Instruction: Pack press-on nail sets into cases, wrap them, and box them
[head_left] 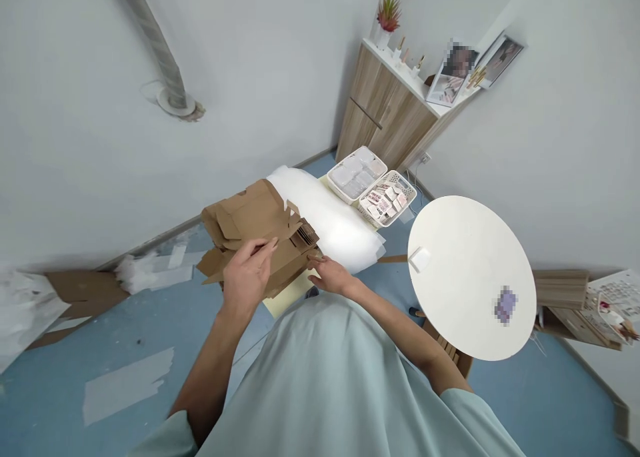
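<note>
Working both hands over brown cardboard (pixel 245 213), which lies left of the white foam bundle (pixel 333 223), butting up against and partly overlapping its left end. Landmark for everything below: the foam. Cardboard is folded, flaps up and uneven; a small clump of corrugated edges (pixel 307 233) shows right beside the foam. Left hand (pixel 247 270): left of foam, over the near half of the cardboard, fingers bent with tips bunched toward the thumb; can't tell if a flap is pinched between them. Right hand (pixel 330 275): just off the foam's near edge, fingers curled at the cardboard's near right corner; contact looks likely, can't confirm a grip. Pale yellow surface (pixel 285 298) pokes out on the near side of the foam, under the cardboard. Beyond the foam's far right edge: white basket (pixel 340 191) of clear packs, and second white basket (pixel 370 217) of small printed packs next to it. Wood-grain cabinet (pixel 400 120) farther behind the foam. Round white table (pixel 455 263) right of the foam, apart from it, small white item (pixel 420 259) on top.
</note>
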`<state>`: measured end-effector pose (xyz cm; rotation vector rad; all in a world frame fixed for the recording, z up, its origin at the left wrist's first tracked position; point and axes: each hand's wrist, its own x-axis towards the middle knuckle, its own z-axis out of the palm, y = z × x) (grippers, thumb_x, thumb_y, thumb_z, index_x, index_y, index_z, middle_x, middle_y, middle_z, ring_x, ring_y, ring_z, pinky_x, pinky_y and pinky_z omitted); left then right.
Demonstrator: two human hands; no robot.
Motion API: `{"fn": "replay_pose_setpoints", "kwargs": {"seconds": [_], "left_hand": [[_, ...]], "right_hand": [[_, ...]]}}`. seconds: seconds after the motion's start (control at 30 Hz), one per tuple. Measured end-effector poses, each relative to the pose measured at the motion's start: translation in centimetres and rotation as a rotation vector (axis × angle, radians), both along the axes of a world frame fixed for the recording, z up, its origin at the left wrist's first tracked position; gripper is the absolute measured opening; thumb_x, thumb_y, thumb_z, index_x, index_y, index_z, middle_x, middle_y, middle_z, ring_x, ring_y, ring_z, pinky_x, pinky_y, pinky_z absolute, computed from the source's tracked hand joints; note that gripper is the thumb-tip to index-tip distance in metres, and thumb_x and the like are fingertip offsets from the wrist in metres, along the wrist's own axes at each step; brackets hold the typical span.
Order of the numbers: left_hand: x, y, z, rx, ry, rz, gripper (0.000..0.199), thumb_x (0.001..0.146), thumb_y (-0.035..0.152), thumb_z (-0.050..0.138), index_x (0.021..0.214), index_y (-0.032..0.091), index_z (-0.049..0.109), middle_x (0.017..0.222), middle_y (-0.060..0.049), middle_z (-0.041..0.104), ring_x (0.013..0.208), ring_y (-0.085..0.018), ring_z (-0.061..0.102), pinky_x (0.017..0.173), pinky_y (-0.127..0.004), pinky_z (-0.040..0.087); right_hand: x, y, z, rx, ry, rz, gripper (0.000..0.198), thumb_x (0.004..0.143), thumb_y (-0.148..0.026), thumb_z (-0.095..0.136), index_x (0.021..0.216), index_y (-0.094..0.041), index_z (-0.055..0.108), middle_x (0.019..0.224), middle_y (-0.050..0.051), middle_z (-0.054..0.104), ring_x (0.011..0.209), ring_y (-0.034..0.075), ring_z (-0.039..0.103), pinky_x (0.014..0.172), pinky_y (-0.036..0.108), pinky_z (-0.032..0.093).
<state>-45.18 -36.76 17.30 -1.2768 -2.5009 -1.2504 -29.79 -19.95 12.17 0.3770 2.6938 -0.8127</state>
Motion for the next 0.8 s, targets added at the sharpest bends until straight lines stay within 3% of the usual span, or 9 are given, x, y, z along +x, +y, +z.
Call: {"fn": "replay_pose_setpoints", "kwargs": {"seconds": [0.1, 0.2, 0.33, 0.43, 0.6, 0.8], "left_hand": [[0.2, 0.4, 2.2, 0.13, 0.067, -0.048, 0.033, 0.108, 0.028, 0.051, 0.127, 0.035, 0.077, 0.113, -0.003, 0.076, 0.11, -0.023, 0.075, 0.096, -0.038, 0.062], [0.9, 1.8, 3.7, 0.199, 0.124, -0.137, 0.036, 0.108, 0.023, 0.052, 0.132, 0.035, 0.075, 0.115, -0.003, 0.076, 0.12, -0.023, 0.074, 0.104, -0.039, 0.062], [2.8, 5.5, 5.0, 0.231, 0.189, -0.313, 0.039, 0.109, 0.019, 0.05, 0.134, 0.034, 0.074, 0.117, -0.002, 0.078, 0.121, -0.022, 0.075, 0.107, -0.036, 0.063], [5.3, 9.4, 5.7, 0.249, 0.248, -0.503, 0.043, 0.109, 0.015, 0.048, 0.139, 0.035, 0.071, 0.121, -0.001, 0.079, 0.125, -0.022, 0.073, 0.11, -0.036, 0.061], [11.8, 17.0, 6.0, 0.349, 0.386, -0.82, 0.046, 0.108, 0.008, 0.047, 0.146, 0.027, 0.064, 0.118, -0.005, 0.079, 0.128, -0.023, 0.072, 0.107, -0.034, 0.062], [22.5, 26.3, 3.8, 0.386, 0.441, -1.117, 0.051, 0.108, 0.007, 0.046, 0.155, 0.026, 0.054, 0.123, -0.009, 0.077, 0.132, -0.024, 0.07, 0.105, -0.036, 0.064]], "right_hand": [[1.1, 1.1, 2.8, -0.123, 0.216, -0.134, 0.013, 0.106, -0.023, 0.061, 0.11, -0.022, 0.074, 0.142, 0.008, 0.072, 0.129, 0.024, 0.067, 0.111, 0.041, 0.052], [3.0, 3.3, 7.2, -0.139, 0.454, -0.406, 0.018, 0.108, -0.031, 0.057, 0.107, -0.024, 0.073, 0.132, 0.008, 0.076, 0.124, 0.023, 0.069, 0.108, 0.041, 0.054], [7.0, 6.4, 13.5, -0.095, 0.722, -0.662, 0.024, 0.107, -0.046, 0.058, 0.107, -0.026, 0.071, 0.116, 0.005, 0.078, 0.112, 0.023, 0.071, 0.092, 0.037, 0.058], [11.0, 8.0, 16.7, -0.048, 0.803, -0.82, 0.029, 0.099, -0.056, 0.067, 0.1, -0.026, 0.068, 0.104, 0.004, 0.077, 0.101, 0.023, 0.072, 0.086, 0.037, 0.057], [19.0, 10.0, 18.3, -0.023, 0.78, -1.08, 0.038, 0.086, -0.058, 0.079, 0.094, -0.025, 0.062, 0.098, 0.002, 0.074, 0.093, 0.022, 0.07, 0.078, 0.035, 0.054], [31.0, 13.0, 16.1, 0.096, 0.741, -1.403, 0.024, 0.089, -0.045, 0.071, 0.089, -0.025, 0.058, 0.091, 0.0, 0.071, 0.085, 0.021, 0.067, 0.077, 0.034, 0.05]]}}
